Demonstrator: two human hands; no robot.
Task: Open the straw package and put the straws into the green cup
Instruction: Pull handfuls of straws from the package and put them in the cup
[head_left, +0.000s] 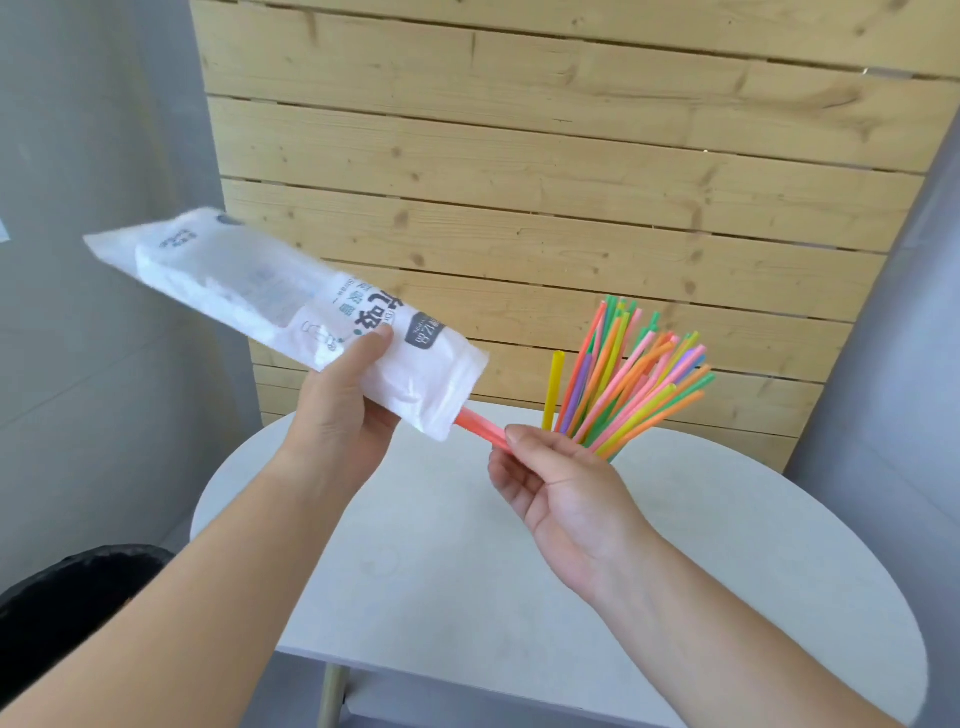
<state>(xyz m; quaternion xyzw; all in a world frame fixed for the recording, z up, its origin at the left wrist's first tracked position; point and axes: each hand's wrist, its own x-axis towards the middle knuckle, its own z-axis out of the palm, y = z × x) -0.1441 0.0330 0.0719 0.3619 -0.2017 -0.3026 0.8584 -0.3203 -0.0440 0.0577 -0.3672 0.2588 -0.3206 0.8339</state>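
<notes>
Two bare forearms reach in from the lower corners over a pale, rounded table (467, 597). The left grip (337, 421) is closed round the white straw package (270, 301), thumb across the printed front and fingers wrapped behind. It holds the package in the air, tilted, with the sealed end up to the left and the open mouth down to the right. A pink-red straw (480, 430) sticks out of that mouth. The right grip (563, 493), palm turned toward the camera, pinches the free end of this straw between thumb tip and curled fingers and holds nothing else.

Just behind the right grip a fan of coloured straws (631, 384) — yellow, orange, pink, green, purple — stands leaning to the right. The green cup (613, 458) is almost wholly hidden by the hand; a greenish sliver at the base of the bunch may be its rim.

Behind the table stands a wooden slat panel (519, 156) with grey walls on either side. A black bin (67, 597) sits low at the left, beside the left forearm.
</notes>
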